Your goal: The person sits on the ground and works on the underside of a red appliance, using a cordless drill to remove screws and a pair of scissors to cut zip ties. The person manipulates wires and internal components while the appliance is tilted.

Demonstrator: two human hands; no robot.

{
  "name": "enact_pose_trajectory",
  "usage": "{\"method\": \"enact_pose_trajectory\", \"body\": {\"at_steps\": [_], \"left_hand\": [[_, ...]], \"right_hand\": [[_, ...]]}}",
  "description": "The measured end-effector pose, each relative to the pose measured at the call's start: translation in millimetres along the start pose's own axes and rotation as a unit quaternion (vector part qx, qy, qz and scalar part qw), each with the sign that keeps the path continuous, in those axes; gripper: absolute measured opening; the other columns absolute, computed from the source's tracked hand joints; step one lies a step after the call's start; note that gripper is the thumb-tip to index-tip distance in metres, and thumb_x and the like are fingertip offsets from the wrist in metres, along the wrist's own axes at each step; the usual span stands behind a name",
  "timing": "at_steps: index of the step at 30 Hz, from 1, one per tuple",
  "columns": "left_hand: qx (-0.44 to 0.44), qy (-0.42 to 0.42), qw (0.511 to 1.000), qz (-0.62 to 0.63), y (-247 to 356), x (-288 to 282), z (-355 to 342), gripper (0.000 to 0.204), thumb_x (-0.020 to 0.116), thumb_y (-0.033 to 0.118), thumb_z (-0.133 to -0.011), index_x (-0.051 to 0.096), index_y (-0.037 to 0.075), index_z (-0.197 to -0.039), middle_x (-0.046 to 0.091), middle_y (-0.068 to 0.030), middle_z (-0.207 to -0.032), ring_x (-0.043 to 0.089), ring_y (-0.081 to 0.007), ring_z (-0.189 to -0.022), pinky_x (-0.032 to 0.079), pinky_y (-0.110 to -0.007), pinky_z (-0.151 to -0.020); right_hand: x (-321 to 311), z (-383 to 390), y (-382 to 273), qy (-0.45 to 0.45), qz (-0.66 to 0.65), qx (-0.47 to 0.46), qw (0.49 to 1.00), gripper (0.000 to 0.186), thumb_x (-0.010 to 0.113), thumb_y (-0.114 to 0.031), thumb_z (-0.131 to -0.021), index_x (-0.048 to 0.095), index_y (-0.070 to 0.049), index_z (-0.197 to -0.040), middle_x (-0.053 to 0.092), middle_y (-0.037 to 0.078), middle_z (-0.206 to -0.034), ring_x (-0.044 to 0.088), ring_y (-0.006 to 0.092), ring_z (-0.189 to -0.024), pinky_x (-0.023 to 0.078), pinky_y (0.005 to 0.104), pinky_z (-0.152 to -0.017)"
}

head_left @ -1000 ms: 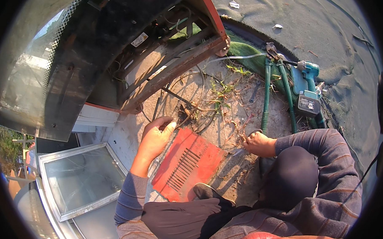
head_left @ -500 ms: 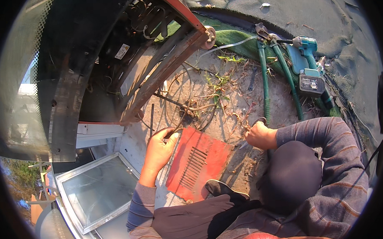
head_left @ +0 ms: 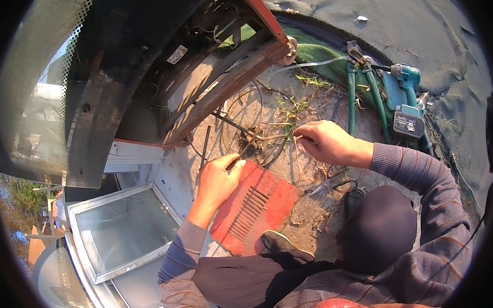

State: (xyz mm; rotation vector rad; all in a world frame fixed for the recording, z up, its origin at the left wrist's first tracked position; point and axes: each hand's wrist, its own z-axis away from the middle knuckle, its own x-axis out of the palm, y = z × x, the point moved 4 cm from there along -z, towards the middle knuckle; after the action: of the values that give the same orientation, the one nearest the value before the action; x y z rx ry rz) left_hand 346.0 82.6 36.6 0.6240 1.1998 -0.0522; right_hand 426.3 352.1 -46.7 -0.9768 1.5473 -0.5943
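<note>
Near frame centre, a thin cable [head_left: 248, 148] is pinched at the left hand's [head_left: 220, 181] fingertips; farther right, the right hand's [head_left: 333, 143] fingers are bunched, their hold indiscernible.

A teal power tool [head_left: 411, 96] lies beside green-handled bolt cutters [head_left: 351, 93].

One left hand [head_left: 217, 183], one right hand [head_left: 333, 144] and one shoe [head_left: 282, 244]. On the ground [head_left: 304, 176]: one red slotted sheet [head_left: 266, 186] and one pair of scissors [head_left: 328, 182]. Near the ground's right edge: one bolt cutter [head_left: 356, 51] with two handles [head_left: 352, 96], one power drill [head_left: 408, 83].
</note>
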Motion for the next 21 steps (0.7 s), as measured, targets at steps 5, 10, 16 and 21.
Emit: {"method": "enact_pose_trajectory", "body": {"at_steps": [5,10,16,21], "left_hand": [[-0.007,0.002,1.0,0.002,-1.3,-1.4,-1.6,0.034,0.073,0.028,-0.094,0.077,0.0,-0.112,0.078,-0.0183,-0.095,0.076,-0.025,-0.085,0.057,-0.035,-0.077],[-0.006,0.019,0.998,0.067,-13.6,6.7,-5.0,0.032,0.07,0.029,-0.095,0.077,0.001,-0.108,0.076,-0.0179,-0.088,0.074,-0.0276,-0.079,0.055,-0.039,-0.072],[0.005,0.013,0.994,0.109,-30.6,17.2,-3.1,0.03,0.068,0.028,-0.095,0.076,0.003,-0.109,0.075,-0.0182,-0.088,0.073,-0.0319,-0.08,0.055,-0.04,-0.072],[0.074,0.125,0.975,0.169,-29.8,-14.5,-36.5,0.03,0.071,0.019,-0.095,0.073,-0.002,-0.116,0.076,-0.0126,-0.097,0.068,-0.0174,-0.08,0.054,-0.031,-0.076]], "right_hand": [[-58.5,-89.1,-46.9,0.176,-0.043,-0.077,0.981,0.024,0.057,-0.006,-0.102,0.066,0.006,-0.122,0.072,0.017,-0.107,0.071,0.0225,-0.097,0.057,0.0349,-0.082],[-83.9,-184.1,-69.2,0.226,-0.187,0.002,0.956,0.025,0.054,-0.012,-0.108,0.065,0.006,-0.12,0.069,0.005,-0.1,0.066,0.0132,-0.095,0.057,0.0284,-0.086],[-62.8,-159.4,-42.2,0.337,-0.188,0.009,0.923,0.022,0.063,-0.017,-0.104,0.066,0.002,-0.115,0.07,0.006,-0.09,0.062,0.0112,-0.081,0.051,0.029,-0.074],[-10.9,-103.5,-2.4,0.182,-0.12,0.114,0.969,0.016,0.063,-0.009,-0.099,0.066,0.002,-0.11,0.065,0.005,-0.083,0.058,0.0094,-0.076,0.05,0.0284,-0.07]]}}
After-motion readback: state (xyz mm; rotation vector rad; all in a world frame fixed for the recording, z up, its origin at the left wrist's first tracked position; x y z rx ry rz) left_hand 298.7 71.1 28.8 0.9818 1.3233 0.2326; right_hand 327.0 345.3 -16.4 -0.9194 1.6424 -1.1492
